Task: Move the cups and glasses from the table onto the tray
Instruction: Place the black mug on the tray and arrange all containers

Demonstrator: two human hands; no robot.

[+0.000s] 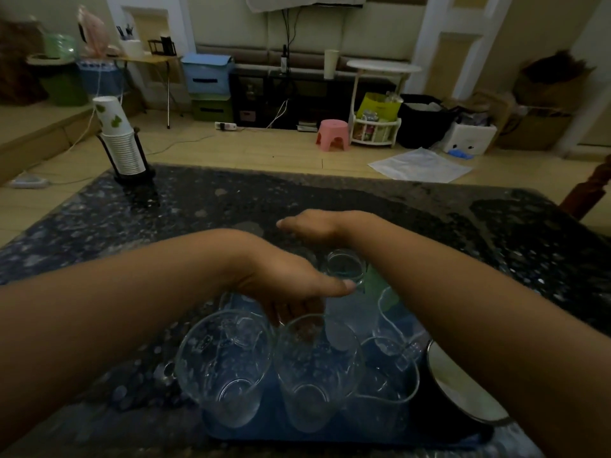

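Note:
A blue tray (330,439) lies at the near edge of the dark speckled table (463,233). On it stand two tall clear tumblers (224,368) (315,371), a glass mug (386,371), a small glass (345,269) at the back, another clear glass (390,312) and a dark cup with a white inside (463,388). My left hand (287,289) hovers over the tray's middle, fingers hanging down behind the tumblers, thumb tip by the small glass, nothing clearly held. My right hand (310,226) is flat, palm down, beyond the tray and holds nothing.
A stack of paper cups in a black holder (122,147) stands at the table's far left corner. A wooden chair part (591,190) shows at the right edge. Beyond the table are a pink stool (333,133), boxes and cables on the floor.

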